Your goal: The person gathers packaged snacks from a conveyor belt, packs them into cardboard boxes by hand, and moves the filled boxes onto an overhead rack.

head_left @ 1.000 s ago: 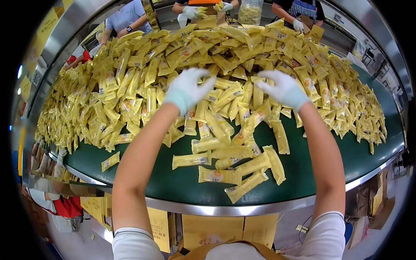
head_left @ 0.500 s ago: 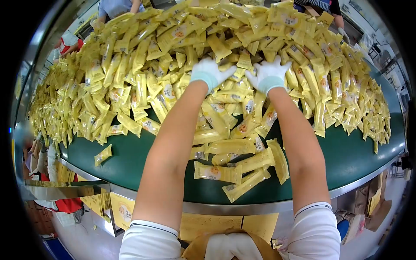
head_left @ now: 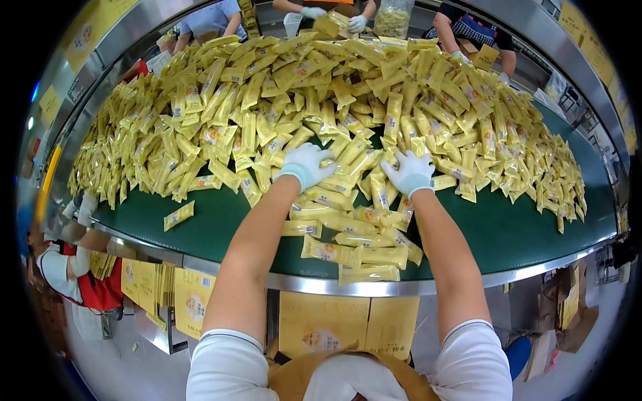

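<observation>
My left hand (head_left: 306, 165), in a white glove, lies on yellow wrapped snack packets (head_left: 329, 197) with its fingers spread. Likewise gloved, my right hand (head_left: 408, 172) rests palm down on packets to the right, fingers apart. Neither is wrapped round a packet. Between and in front of them, loose packets lie crosswise, the closest one (head_left: 368, 273) near the table's metal edge (head_left: 468, 281). Beyond both hands rises a big heap of the same packets (head_left: 267, 87). A single packet (head_left: 179, 216) lies apart at the left on the green surface (head_left: 147, 220).
Across the heap, a co-worker's gloved hands (head_left: 358, 24) are at a yellow box (head_left: 329, 25), beside a clear bag of packets (head_left: 392, 21). Other people stand at back left, back right and left, one in a red apron (head_left: 100, 284). Yellow cartons (head_left: 321, 324) sit below the edge.
Both my hands have come back toward me over the packets, staying spread. Packets between my forearms are bunched closer together. The head view has tilted up, showing more of the far side.
</observation>
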Demonstrator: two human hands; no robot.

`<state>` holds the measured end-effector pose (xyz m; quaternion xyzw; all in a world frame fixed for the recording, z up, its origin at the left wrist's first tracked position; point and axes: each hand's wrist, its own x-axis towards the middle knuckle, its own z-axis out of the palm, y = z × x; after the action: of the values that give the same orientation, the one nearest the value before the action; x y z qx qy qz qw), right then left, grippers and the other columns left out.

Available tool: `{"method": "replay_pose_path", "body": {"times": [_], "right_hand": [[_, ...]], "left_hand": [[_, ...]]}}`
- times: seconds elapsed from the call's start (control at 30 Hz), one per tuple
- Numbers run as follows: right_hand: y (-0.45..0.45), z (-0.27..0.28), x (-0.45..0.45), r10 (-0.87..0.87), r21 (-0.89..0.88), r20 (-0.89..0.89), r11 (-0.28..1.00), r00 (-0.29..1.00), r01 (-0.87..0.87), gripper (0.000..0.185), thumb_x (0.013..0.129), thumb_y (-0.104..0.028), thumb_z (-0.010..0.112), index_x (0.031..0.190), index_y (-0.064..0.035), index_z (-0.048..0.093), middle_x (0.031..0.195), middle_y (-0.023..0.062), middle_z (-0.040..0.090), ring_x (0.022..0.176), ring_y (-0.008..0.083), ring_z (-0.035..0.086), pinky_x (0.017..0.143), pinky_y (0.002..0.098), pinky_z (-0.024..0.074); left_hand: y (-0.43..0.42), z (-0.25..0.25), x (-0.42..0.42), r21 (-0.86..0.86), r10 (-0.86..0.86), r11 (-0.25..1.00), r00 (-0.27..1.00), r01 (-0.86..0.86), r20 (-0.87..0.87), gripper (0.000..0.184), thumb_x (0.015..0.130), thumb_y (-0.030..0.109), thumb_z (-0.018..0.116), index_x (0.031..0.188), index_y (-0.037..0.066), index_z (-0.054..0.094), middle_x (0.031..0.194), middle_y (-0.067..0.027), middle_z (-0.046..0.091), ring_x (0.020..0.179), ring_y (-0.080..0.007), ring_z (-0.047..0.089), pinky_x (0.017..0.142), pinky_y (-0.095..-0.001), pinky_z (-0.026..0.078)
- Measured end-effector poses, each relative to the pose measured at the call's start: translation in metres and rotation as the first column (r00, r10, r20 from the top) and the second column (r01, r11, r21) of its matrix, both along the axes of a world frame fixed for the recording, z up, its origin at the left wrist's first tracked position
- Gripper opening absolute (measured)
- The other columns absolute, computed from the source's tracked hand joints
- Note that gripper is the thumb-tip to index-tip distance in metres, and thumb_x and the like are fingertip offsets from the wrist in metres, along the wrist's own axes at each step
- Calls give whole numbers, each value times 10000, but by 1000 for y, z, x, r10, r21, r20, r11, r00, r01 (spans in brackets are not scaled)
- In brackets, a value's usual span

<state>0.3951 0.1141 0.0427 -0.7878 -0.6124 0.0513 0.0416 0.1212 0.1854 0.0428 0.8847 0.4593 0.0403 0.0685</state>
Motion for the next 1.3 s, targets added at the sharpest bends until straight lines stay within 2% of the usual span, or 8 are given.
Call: {"method": "replay_pose_path", "body": {"times": [0.27,0.4,0.77,0.9,1.0,1.17,1.2,1.3], "right_hand": [[-146,16,36,312,416,-309,894,898,-167,709,876,-508,657,1450,-122,499,1473,182,496,1357,458,423,1155,525,300],[-248,-2,23,232,296,-311,945,922,-139,932,777,-530,747,1491,-39,403,1519,283,387,1404,483,353,1155,551,275],[-221,-56,-60,177,230,-155,963,972,-138,919,853,-607,629,1561,-109,321,1619,204,258,1430,605,158,1133,691,176],[-271,-21,-50,252,317,-319,937,914,-148,738,877,-473,673,1469,-90,457,1541,187,407,1412,523,302,1143,628,237],[-336,-31,-38,208,569,-425,818,881,81,483,854,-132,722,1297,-6,579,1365,201,566,1330,403,476,1088,454,396],[-395,-98,-39,-401,27,-677,825,617,564,779,926,-384,658,1487,64,356,1472,303,449,1378,438,425,1145,445,341],[-394,-83,-44,-500,-249,-702,839,506,483,954,933,-556,583,1543,83,223,1531,328,365,1427,445,364,1167,429,313],[-388,-89,-51,-456,-254,-759,864,465,435,996,929,-592,567,1548,92,191,1535,341,351,1439,428,361,1168,422,313]], "left_hand": [[-110,25,-48,288,-58,958,981,2,186,737,863,613,598,1450,179,495,1461,-155,485,1407,-359,383,1148,-590,243],[-238,31,-31,-54,-233,969,965,240,118,902,695,669,724,1475,283,488,1600,-239,261,1463,-530,203,1112,-762,78],[-244,-24,13,87,15,996,1000,-17,16,698,819,620,652,1467,430,476,1657,-178,173,1513,-460,127,1135,-746,38],[-277,5,-14,83,-46,996,984,32,173,704,811,482,706,1461,310,499,1568,-199,349,1467,-438,270,1152,-695,122],[-323,-16,-64,137,39,985,899,-109,436,719,818,398,713,1453,149,484,1441,-221,490,1413,-384,386,1147,-635,213],[-377,-107,-106,-318,648,757,590,-571,482,825,882,429,672,1508,-8,359,1417,-293,508,1317,-434,488,1111,-492,366],[-378,-105,-107,-468,745,667,528,-579,408,851,894,450,661,1527,-12,327,1420,-307,503,1305,-450,496,1102,-474,383],[-380,-94,-107,-684,815,549,489,-481,310,921,911,514,634,1556,-17,246,1431,-322,494,1304,-452,502,1090,-438,406]]}}
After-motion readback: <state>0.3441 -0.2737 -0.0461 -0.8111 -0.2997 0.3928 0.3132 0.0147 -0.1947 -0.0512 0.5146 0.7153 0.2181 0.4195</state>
